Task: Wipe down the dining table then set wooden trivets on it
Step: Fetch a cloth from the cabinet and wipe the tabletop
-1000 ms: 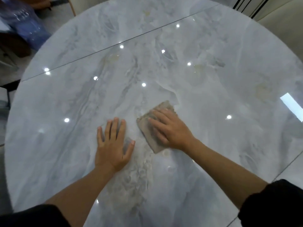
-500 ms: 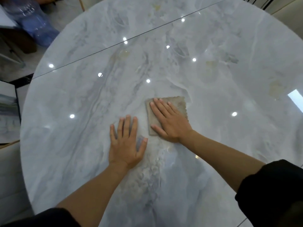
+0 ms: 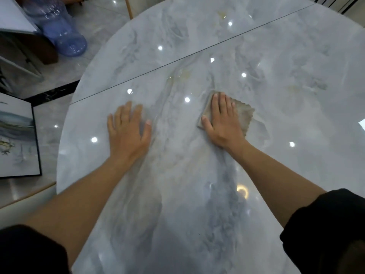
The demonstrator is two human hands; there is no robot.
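A round, glossy grey marble dining table fills most of the view, with a thin seam running across it. My right hand lies flat with straight fingers on a folded beige cloth, pressing it onto the tabletop near the middle. My left hand rests flat on the bare marble to the left of the cloth, fingers spread, holding nothing. No trivets are in view.
The table's left edge curves past a tiled floor. A blue translucent water bottle stands on the floor at the upper left. A framed picture leans at the left. A wooden leg shows near the top.
My right hand has slid the cloth away from my left hand, to the right and farther out. The view has shifted, showing more floor at the left.
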